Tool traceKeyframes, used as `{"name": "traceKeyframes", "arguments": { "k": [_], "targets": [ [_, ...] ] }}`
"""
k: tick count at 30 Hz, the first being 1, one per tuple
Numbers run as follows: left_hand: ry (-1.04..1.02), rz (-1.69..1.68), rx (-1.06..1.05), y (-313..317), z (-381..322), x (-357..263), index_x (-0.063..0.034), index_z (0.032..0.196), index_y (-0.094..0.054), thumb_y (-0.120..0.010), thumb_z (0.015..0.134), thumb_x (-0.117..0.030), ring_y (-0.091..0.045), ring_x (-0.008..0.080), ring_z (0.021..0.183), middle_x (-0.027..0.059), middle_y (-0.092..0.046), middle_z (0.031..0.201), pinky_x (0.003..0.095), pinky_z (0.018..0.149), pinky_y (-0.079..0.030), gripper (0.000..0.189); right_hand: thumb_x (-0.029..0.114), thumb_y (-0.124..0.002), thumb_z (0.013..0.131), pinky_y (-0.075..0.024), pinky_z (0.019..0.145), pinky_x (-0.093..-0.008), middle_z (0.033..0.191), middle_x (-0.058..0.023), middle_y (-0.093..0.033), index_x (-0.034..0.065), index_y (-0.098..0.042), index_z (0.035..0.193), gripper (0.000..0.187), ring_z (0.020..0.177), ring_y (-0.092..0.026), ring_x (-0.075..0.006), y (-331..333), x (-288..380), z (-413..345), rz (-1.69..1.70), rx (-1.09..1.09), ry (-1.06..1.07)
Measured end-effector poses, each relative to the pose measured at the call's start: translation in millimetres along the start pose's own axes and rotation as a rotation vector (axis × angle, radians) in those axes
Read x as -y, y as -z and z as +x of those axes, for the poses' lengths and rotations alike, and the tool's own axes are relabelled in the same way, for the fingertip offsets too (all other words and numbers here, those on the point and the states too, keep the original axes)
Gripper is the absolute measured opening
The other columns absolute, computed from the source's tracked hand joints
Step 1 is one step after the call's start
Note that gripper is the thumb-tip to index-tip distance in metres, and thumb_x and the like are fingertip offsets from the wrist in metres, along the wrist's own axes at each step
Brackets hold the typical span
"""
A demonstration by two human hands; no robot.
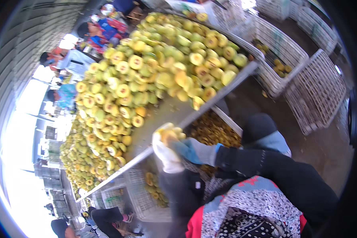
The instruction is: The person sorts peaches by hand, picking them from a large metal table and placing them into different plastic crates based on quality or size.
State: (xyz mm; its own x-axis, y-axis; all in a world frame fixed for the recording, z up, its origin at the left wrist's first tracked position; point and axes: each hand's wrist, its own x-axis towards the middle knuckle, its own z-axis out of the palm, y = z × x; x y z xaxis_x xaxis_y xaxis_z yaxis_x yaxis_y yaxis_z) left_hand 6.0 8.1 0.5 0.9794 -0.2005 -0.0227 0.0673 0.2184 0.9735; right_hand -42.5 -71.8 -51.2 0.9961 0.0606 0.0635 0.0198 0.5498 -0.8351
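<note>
My left hand (pixel 167 156), in a white glove, holds a yellow halved fruit (pixel 170 134) at the near edge of the metal-topped table (pixel 166 113). My right hand (pixel 186 149), in a blue and grey glove, meets it at the fruit. Blur and overlap hide its fingers, so I cannot tell whether it has a tool. Beyond both hands lies a large heap of halved yellow-green fruit (pixel 154 68), quince-like, many with brown cores showing. Below my hands is a container of brownish-yellow pieces (pixel 211 129), partly covered by my right arm.
A white plastic crate (pixel 139 193) with some fruit stands under the table edge. More crates (pixel 279 53) stand at the right, one tilted crate (pixel 318 92) among them. Several people (pixel 107 29) sit along the table's far side; another person's legs (pixel 107 220) show at bottom left.
</note>
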Motion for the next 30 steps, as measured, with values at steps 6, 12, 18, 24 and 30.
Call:
{"name": "traceKeyframes", "arguments": {
  "k": [6, 12, 18, 24, 30],
  "targets": [
    [-0.022, -0.028, -0.033, 0.1, 2.0, -8.3, 0.0037, 0.093, -0.064, -0.048, 0.096, -0.037, -0.063, 0.0242, 0.065, 0.0167, -0.067, 0.082, 0.0336, 0.062, -0.053, 0.044, 0.047, -0.051, 0.099, -0.0465, 0.065, -0.0244, 0.077, 0.001, -0.061, 0.0096, -0.066, 0.096, 0.04, 0.072, -0.057, -0.0102, 16.3, 9.4, -10.5, -0.319, 0.066, -0.245],
    [0.03, 0.022, 0.243, 18.0, 4.3, -12.0, 0.0028, 0.073, -0.061, -0.046, 0.097, -0.037, -0.062, 0.0272, 0.06, 0.0206, -0.067, 0.074, 0.0355, 0.06, -0.053, 0.049, 0.07, -0.03, 0.095, -0.0257, 0.038, -0.0239, 0.053, 0.0076, -0.033, 0.0139, -0.048, 0.071, 0.064, 0.04, -0.025, -0.0049, 6.8, 71.8, -18.3, -0.159, 0.407, -0.714],
    [0.103, -0.242, 0.152, 16.8, 2.9, -4.5, -0.0005, 0.077, -0.057, -0.048, 0.096, -0.04, -0.06, 0.0314, 0.06, 0.0209, -0.063, 0.073, 0.0397, 0.058, -0.051, 0.044, 0.073, -0.026, 0.094, -0.0205, 0.039, -0.0222, 0.053, 0.009, -0.028, 0.0165, -0.044, 0.069, 0.064, 0.042, -0.022, -0.0048, -4.3, 84.5, -16.6, -0.307, 0.351, -0.706],
    [0.085, -0.171, 0.189, 13.2, -2.2, -15.7, -0.0007, 0.077, -0.056, -0.048, 0.096, -0.039, -0.06, 0.0314, 0.061, 0.0208, -0.063, 0.073, 0.0391, 0.057, -0.051, 0.043, 0.069, -0.027, 0.096, -0.0209, 0.038, -0.0228, 0.053, 0.0077, -0.029, 0.015, -0.044, 0.069, 0.063, 0.041, -0.023, -0.0049, 8.8, 60.2, -15.8, 0.166, 0.559, -0.736],
    [0.108, 0.168, 0.264, 12.4, -3.2, -18.9, -0.0025, 0.078, -0.056, -0.047, 0.096, -0.04, -0.06, 0.0306, 0.06, 0.0188, -0.063, 0.073, 0.0378, 0.057, -0.05, 0.043, 0.071, -0.029, 0.095, -0.0202, 0.038, -0.023, 0.053, 0.0059, -0.03, 0.0145, -0.044, 0.069, 0.064, 0.041, -0.023, -0.0049, -3.0, 83.0, -20.7, -0.212, 0.397, -0.776]
  ]
}}
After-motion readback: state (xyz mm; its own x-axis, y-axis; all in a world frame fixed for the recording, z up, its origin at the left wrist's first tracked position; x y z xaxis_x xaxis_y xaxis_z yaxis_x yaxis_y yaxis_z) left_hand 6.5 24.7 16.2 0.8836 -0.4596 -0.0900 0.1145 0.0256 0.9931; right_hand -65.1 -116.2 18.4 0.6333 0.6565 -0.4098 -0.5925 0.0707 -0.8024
